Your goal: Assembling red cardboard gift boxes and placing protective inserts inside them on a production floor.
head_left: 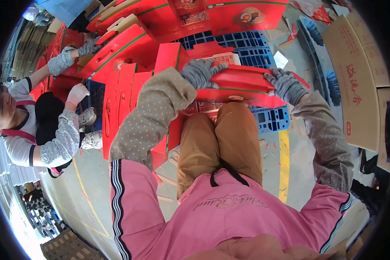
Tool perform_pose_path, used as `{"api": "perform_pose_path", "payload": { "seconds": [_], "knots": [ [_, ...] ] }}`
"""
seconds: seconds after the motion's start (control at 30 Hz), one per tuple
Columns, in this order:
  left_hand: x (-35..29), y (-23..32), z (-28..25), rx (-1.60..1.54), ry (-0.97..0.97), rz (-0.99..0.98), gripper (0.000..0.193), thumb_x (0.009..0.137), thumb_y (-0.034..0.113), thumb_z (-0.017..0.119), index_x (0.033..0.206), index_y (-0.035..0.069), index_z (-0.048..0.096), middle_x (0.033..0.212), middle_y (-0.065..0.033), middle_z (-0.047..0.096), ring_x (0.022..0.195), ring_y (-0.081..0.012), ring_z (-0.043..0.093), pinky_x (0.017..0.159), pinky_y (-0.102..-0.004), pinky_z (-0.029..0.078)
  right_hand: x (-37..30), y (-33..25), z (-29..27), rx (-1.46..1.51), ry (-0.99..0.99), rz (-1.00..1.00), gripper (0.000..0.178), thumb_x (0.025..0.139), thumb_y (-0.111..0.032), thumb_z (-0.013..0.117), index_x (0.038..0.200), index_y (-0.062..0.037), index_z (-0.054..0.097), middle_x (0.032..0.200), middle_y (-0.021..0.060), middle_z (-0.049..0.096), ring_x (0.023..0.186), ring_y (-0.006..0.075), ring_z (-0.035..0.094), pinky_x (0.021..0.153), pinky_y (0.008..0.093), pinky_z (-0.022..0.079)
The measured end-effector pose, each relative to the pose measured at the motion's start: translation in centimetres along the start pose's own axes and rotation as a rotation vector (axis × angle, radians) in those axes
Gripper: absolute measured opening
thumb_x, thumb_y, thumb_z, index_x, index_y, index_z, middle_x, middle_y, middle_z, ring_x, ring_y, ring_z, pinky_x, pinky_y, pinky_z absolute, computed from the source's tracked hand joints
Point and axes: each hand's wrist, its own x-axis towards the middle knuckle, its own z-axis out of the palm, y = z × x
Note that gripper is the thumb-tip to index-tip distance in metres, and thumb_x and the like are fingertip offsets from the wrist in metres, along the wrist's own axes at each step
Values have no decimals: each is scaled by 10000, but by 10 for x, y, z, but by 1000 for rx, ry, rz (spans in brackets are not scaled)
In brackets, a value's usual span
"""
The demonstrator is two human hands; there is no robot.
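Your pink top (pixel 229 208) fills the foreground; beyond your brown trousers (pixel 221 138), your grey-gloved left hand (pixel 198 73) and grey-gloved right hand (pixel 288 86) have their fingers (pixel 219 67) clamped on opposite ends of a red box (pixel 247 90), over a blue pallet (pixel 275 127)

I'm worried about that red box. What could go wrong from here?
The long red cardboard box might bend if the grey-gloved left hand and grey-gloved right hand squeeze its ends too hard. The left arm's grey-brown polka-dot fabric sleeve could knock the red cardboard boxes beside it.
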Motion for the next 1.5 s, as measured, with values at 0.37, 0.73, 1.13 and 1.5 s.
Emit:
{"api": "perform_pose_path", "payload": {
  "seconds": [0.37,0.73,1.13,1.5],
  "knots": [
    [-10,22,-1,-145,-159,-107,899,756,599,587,1465,296,125,1472,-137,232,1347,-385,228,1027,-632,203,-18,-17,0,39,-92,113,712,821,-503,562,1433,-287,271,1524,140,115,1361,400,219,1052,624,164],
    [-12,21,5,-148,-108,-76,863,775,640,528,1463,308,126,1481,-153,199,1357,-375,208,1026,-653,158,-19,-13,2,58,-71,111,738,799,-551,558,1430,-293,275,1528,132,102,1364,413,202,1051,621,168],
    [-16,32,15,-72,-54,-53,770,828,563,509,1459,330,136,1486,-173,178,1359,-388,188,1026,-652,152,-21,-20,10,52,-37,126,677,824,-475,565,1420,-293,300,1524,130,127,1358,389,235,1048,624,181],
    [-10,47,21,-18,71,72,620,852,590,417,1417,446,206,1522,-166,63,1348,-488,114,980,-719,106,-21,-35,28,74,125,196,669,845,-449,539,1430,-261,275,1532,113,97,1400,355,105,1047,661,41]
  ]
}}
